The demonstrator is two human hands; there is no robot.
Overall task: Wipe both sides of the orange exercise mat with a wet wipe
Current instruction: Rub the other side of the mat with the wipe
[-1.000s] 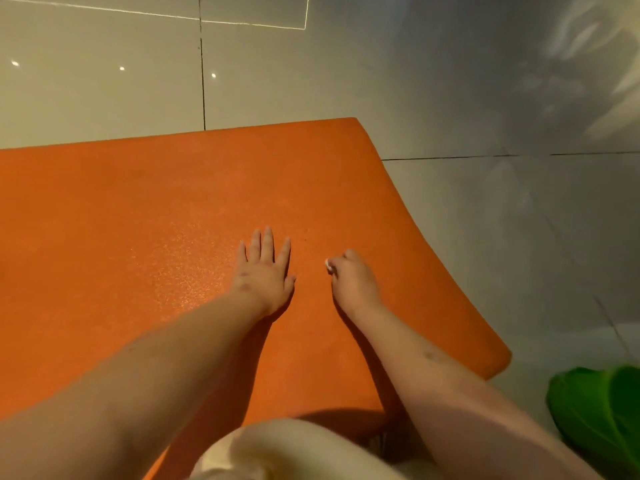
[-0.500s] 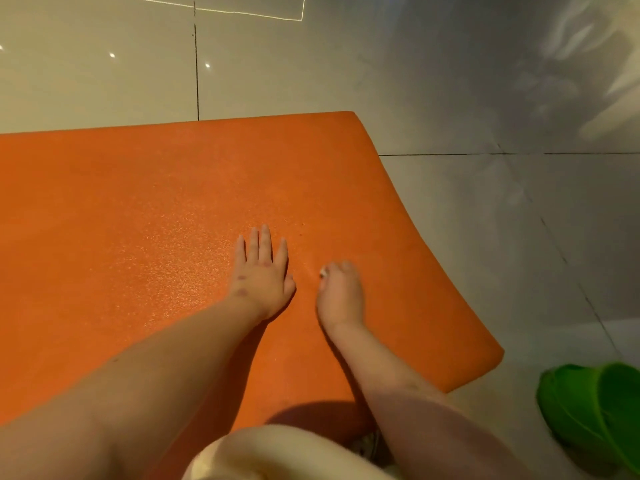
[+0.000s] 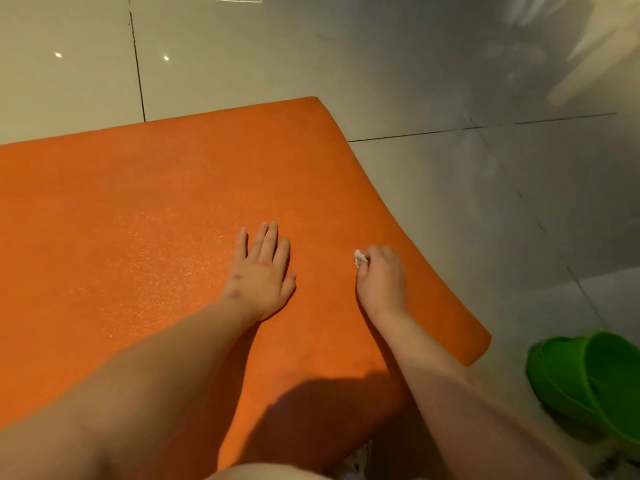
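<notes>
The orange exercise mat [image 3: 138, 209] lies flat on a grey tiled floor and fills the left and middle of the head view. My left hand [image 3: 261, 271] rests flat on the mat with straight fingers. To its right, my right hand [image 3: 381, 278] has its fingers curled over a small white wet wipe [image 3: 359, 258] and presses it onto the mat near the mat's right edge. Only a bit of the wipe shows beyond the fingers.
A green plastic object [image 3: 588, 382] lies on the grey floor tiles [image 3: 450, 202] at the lower right, just past the mat's near right corner. Pale clothing shows at the bottom edge. Tiles surround the mat at the back and right.
My right hand with the wipe slid left and nearer, then back out to the right toward the mat's edge. My left hand stayed flat in place.
</notes>
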